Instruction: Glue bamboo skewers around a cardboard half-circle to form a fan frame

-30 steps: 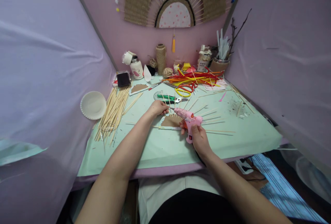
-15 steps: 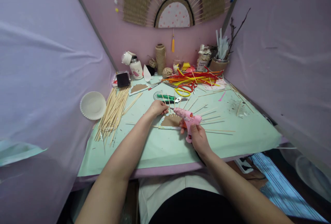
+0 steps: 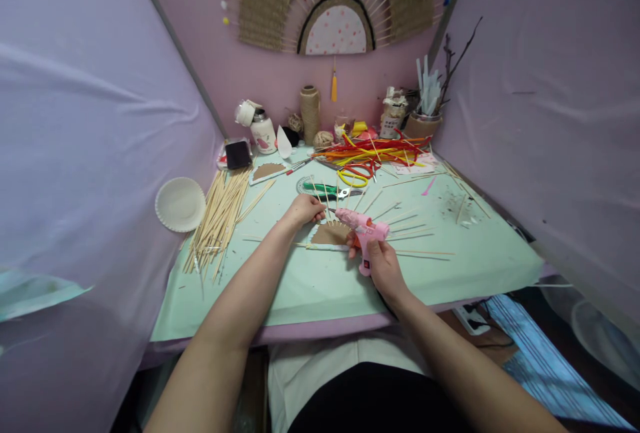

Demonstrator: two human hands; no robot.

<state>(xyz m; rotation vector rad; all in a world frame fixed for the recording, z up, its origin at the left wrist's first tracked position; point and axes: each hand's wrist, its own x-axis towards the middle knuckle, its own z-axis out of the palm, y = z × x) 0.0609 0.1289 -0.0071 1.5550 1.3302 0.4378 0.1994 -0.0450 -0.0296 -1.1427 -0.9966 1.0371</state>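
Against the earlier frame, no appreciable change: right hand (image 3: 385, 267) remains wrapped round the pink glue gun (image 3: 366, 229); left hand (image 3: 309, 208) curls beside its nozzle (image 3: 332, 210), grip unclear.

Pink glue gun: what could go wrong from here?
Burn: the pink glue gun's nozzle points at the left hand, close to its fingertips; if hot, a slip might burn them.
Knock: the right hand holds it close among splayed sticks, so a turn could bump some askew.
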